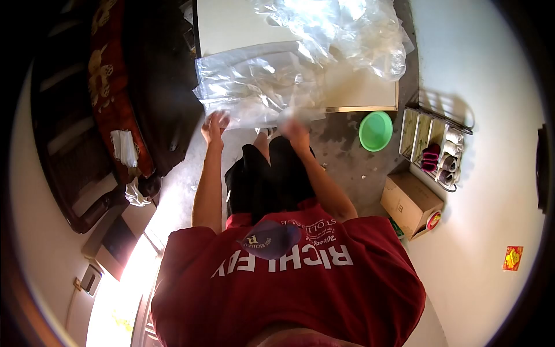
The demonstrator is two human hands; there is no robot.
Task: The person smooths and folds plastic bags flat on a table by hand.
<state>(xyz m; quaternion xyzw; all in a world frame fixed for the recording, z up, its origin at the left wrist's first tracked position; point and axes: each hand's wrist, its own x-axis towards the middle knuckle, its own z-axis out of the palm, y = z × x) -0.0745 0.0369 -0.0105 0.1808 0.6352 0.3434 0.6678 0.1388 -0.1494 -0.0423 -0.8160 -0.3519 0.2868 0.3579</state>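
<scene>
A clear plastic sheet (260,84), wrinkled and shiny, lies across the near part of a pale table and hangs a little over its front edge. At the sheet's near left corner, my left hand (215,128) has its fingers curled closed on the plastic edge. My right hand (296,133) is over the near edge further right, smeared by motion, so its fingers cannot be made out. Farther back on the right, a heap of crumpled clear plastic (358,37) covers part of the table.
The pale table (361,92) has a light front edge. On the floor to the right are a green basin (376,131), a rack with shoes (430,147) and a cardboard box (410,202). A dark wooden bench (63,139) stands on the left.
</scene>
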